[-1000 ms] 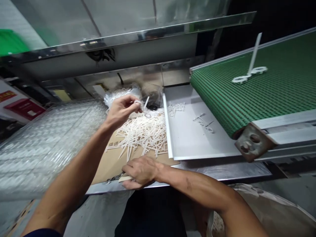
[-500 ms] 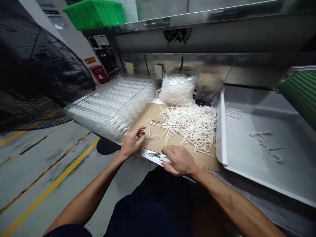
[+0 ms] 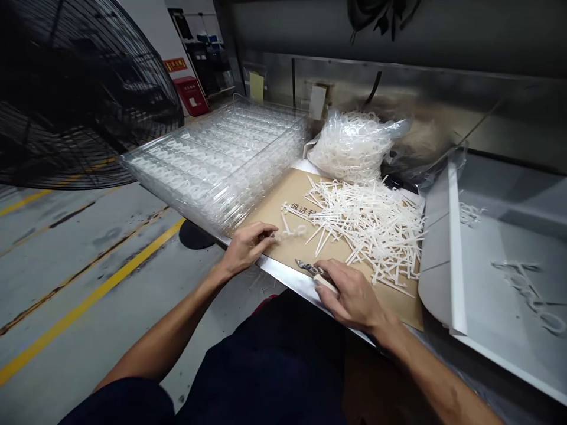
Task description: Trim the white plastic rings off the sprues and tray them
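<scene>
My left hand (image 3: 245, 248) rests low over the near corner of a brown cardboard sheet (image 3: 283, 203), its fingertips pinching the end of a small white moulded plastic piece (image 3: 292, 233). My right hand (image 3: 352, 295) is shut around the cream handle of a small knife (image 3: 310, 270), whose metal blade points left along the steel table edge (image 3: 301, 283). Beside that hand, a heap of white plastic sticks (image 3: 367, 227) with ring-shaped bits lies on the cardboard.
Stacked clear plastic trays (image 3: 212, 165) stand left of the cardboard, and a clear bag of white rings (image 3: 354, 147) sits behind it. A grey metal chute (image 3: 500, 283) lies to the right. A large black fan (image 3: 84, 100) stands left, above a painted floor.
My view has swung left, and the green conveyor has left the frame. My left hand has come down from the air to the cardboard. My right hand still holds the knife.
</scene>
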Demonstrator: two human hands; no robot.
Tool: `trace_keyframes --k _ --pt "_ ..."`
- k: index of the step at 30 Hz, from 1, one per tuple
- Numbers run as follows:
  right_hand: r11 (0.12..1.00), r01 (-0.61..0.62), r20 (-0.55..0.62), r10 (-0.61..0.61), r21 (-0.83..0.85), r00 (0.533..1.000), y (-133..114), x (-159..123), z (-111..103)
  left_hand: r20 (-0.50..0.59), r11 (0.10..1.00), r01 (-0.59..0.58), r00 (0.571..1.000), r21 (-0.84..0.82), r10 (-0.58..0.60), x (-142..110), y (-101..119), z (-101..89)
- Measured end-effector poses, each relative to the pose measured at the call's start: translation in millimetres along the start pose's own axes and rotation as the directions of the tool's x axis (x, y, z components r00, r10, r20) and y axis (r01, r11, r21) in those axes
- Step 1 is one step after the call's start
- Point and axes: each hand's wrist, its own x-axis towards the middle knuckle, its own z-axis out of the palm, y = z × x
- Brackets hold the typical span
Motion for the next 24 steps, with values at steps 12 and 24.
trace_keyframes --k 12,24 --pt "0.751 -0.507 0.194 0.471 0.423 0.860 -6.6 8.2 -22.9 -0.063 0.618 0.137 0.955 -0.774 -0.290 3.7 39.6 70.8" --pt "0.724 -0.595 0.257 0.537 0.348 0.804 -8.4 7.3 -25.0 -0.163 0.813 0.003 0.979 -0.582 -0.120 0.1 40.1 72.1"
